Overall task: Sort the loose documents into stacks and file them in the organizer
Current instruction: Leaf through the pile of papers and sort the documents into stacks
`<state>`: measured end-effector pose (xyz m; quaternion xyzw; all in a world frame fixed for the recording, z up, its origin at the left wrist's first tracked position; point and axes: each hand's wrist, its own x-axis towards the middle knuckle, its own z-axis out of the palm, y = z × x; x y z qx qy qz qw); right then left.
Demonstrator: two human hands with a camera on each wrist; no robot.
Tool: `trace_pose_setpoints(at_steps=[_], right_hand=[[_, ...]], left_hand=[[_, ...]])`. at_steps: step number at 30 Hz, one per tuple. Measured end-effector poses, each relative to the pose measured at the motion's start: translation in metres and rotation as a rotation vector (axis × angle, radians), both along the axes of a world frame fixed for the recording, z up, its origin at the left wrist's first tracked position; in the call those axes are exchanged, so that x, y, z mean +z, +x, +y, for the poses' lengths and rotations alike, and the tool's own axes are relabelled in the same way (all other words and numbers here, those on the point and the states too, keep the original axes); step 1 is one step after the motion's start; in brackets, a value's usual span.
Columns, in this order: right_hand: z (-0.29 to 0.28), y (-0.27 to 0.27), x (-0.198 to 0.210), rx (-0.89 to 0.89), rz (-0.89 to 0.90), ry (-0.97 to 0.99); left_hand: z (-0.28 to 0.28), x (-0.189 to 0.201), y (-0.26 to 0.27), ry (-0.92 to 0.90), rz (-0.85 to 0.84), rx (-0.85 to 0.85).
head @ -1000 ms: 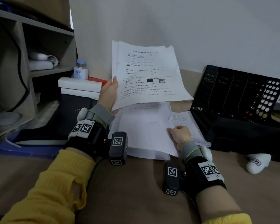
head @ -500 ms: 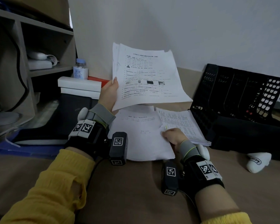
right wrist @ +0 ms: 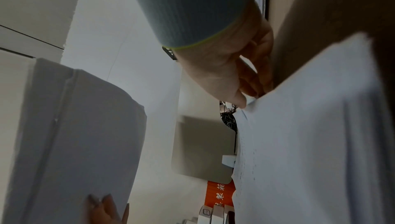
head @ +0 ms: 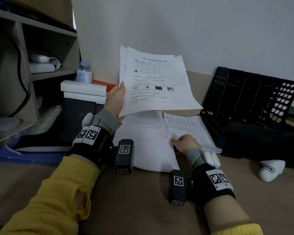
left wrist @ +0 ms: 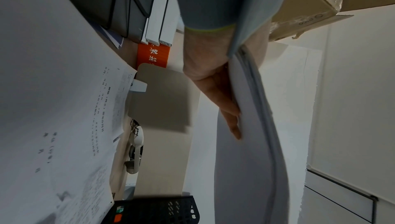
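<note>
Our left hand grips a sheaf of papers raised at twelve o'clock. Our right hand pinches a sheet's edge on the table pile. The organizer lies at two o'clock.

Head camera is looking forward and down over both forearms at the desk. Both wrist cameras are looking along the palms from close range, rotated sideways. All three are sharing the raised sheaf of papers.
</note>
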<state>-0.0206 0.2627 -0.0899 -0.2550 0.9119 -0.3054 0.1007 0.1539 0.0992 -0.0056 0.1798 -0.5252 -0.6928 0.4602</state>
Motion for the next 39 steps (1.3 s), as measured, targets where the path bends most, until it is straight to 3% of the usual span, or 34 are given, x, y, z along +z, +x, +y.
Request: trace_pose_setpoints(at_steps=[5,11,16,21,27,31,36,39], right_hand=[[-0.001,0.005,0.002,0.060,0.026,0.089],[-0.004,0.004,0.000,0.119,0.008,-0.011],[-0.004,0.001,-0.008,0.146,-0.110,-0.131],[-0.005,-0.007,-0.010,-0.044,0.004,-0.290],[0.004,-0.011,0.002,-0.180,0.065,-0.656],[0.002,-0.016,0.002,-0.136,-0.086,-0.835],[-0.003,-0.018,0.003,-0.007,-0.499,-0.802],[0.001,-0.013,0.003,0.085,-0.478,-0.841]], left_hand=[[0.001,0.000,0.000,-0.031,-0.023,0.010],[-0.002,-0.002,-0.003,0.005,-0.003,-0.023],[-0.004,-0.002,-0.004,0.010,0.003,-0.032],[-0.005,-0.004,-0.003,-0.091,-0.122,0.016],[-0.010,-0.008,-0.006,-0.200,-0.301,0.108],[-0.009,-0.010,-0.007,-0.267,-0.342,0.117],[-0.006,-0.011,-0.009,-0.372,-0.394,0.106],[-0.007,-0.013,-0.010,-0.392,-0.401,0.110]])
